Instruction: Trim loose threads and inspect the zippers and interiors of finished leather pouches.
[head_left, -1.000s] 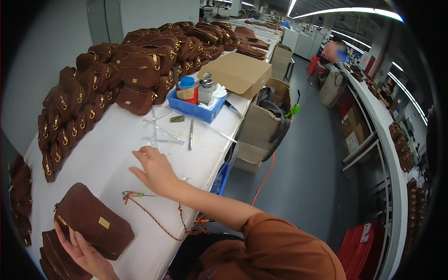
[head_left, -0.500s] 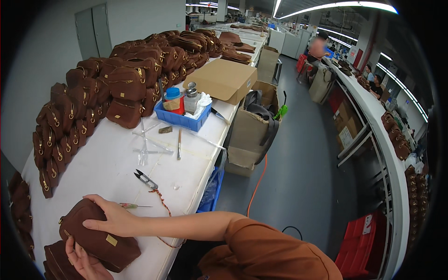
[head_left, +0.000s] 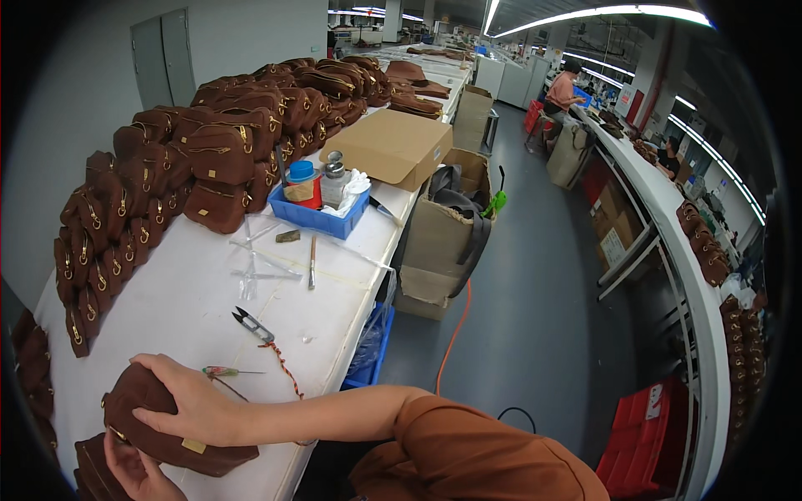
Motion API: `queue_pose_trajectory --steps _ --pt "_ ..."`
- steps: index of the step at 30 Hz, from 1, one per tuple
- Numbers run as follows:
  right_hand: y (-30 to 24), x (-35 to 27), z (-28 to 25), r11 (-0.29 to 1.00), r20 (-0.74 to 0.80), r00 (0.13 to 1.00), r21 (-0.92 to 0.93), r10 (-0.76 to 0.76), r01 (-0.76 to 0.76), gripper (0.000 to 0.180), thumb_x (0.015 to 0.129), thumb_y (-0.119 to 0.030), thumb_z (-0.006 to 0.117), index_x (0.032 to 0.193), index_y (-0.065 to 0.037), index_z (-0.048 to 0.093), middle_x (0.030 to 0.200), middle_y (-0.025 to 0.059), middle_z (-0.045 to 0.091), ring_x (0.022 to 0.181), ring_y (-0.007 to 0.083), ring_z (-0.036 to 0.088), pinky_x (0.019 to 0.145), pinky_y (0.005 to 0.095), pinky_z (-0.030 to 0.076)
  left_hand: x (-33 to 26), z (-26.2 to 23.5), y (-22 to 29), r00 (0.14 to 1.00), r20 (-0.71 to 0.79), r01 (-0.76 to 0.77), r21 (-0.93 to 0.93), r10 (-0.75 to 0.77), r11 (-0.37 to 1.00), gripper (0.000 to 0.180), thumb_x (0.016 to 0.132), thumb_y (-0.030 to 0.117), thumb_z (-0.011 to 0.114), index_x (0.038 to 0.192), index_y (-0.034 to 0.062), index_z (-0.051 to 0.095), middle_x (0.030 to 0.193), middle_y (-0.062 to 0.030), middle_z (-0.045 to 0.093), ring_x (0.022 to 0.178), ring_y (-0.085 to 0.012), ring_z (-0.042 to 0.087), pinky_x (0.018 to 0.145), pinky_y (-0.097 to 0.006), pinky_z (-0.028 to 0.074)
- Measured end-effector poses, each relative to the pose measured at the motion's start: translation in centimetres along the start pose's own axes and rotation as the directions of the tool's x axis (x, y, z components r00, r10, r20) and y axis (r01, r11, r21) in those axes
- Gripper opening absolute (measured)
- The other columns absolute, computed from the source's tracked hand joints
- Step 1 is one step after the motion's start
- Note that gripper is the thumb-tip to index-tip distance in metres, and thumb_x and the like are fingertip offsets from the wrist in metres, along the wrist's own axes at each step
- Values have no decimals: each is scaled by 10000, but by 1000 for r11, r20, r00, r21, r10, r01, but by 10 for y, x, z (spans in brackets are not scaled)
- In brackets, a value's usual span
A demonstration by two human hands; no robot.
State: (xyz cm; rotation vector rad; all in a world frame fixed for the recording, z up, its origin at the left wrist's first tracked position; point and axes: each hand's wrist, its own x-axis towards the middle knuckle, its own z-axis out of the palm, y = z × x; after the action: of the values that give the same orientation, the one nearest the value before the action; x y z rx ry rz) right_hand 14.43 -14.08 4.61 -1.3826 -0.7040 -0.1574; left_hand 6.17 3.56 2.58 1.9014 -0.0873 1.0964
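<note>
A small brown bag (head_left: pixel 159 430) with gold zipper hardware and a gold label plate lies tilted on the white table, at its near left. My right hand (head_left: pixel 188 409) wraps over its top, thumb and fingers gripping it. Below, my left hand (head_left: pixel 138 469) has its fingers closed on the bag's lower left side by the zipper end; my fingertips there are partly hidden. Beneath it, partly covered, is another brown bag (head_left: pixel 93 468). Beyond my right hand lie an awl (head_left: pixel 221 371) with a patterned handle and thread snips (head_left: pixel 252 324) tied to an orange twisted cord.
Brown bags (head_left: pixel 221 154) are piled along the table's left side. A blue tray (head_left: pixel 322 221) holds a red tin, a metal-topped bottle and white gloves. A brush (head_left: pixel 312 263) lies before it. Cardboard boxes (head_left: pixel 434 250) stand beside the table; a person (head_left: pixel 561 90) sits across the aisle.
The bag has tipped a little, with my right hand now partly over its label plate. My left hand has shifted slightly left along its lower side. The whole view has moved slightly.
</note>
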Motion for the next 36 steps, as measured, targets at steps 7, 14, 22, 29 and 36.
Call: queue_pose_trajectory --steps 7,14,22,29,36 --pt "9 -3 23 1000 35 999 0 31 -31 649 849 -236 685 1347 64 397 1234 258 549 1085 405 573 937 420 468 10 3 14 922 -120 -271 477 367 836 253 855 96 753 1057 -43 690 940 -137 609 790 -234 595 702 -316 519" --pt "14 5 29 987 140 987 -147 80 -59 687 835 -273 670 1321 122 387 1174 294 557 1023 432 575 883 456 473 6 -25 -36 954 1 -249 554 299 795 320 915 88 658 1216 -6 598 1126 -126 599 1015 -224 583 875 -325 485" --pt "29 13 32 968 134 988 -248 83 -48 620 814 -268 667 1238 130 452 1034 294 607 940 457 596 834 468 494 0 -21 -49 984 -14 -150 476 178 866 309 882 -30 650 1188 -42 610 1100 -96 631 970 -190 611 853 -293 497" --pt "32 31 -5 939 138 989 -345 46 5 585 787 -278 736 1177 125 568 1018 273 664 927 338 682 815 368 536 0 10 -20 990 58 -138 429 126 893 350 691 -69 704 1032 8 703 848 -104 674 740 -217 667 689 -306 543" --pt "30 34 1 949 214 958 -290 191 -124 570 805 -252 739 1197 127 571 1008 247 691 928 274 693 824 339 541 -4 9 -19 1000 5 24 331 -27 943 392 698 -57 691 1077 42 702 808 -113 673 708 -216 669 622 -310 540"
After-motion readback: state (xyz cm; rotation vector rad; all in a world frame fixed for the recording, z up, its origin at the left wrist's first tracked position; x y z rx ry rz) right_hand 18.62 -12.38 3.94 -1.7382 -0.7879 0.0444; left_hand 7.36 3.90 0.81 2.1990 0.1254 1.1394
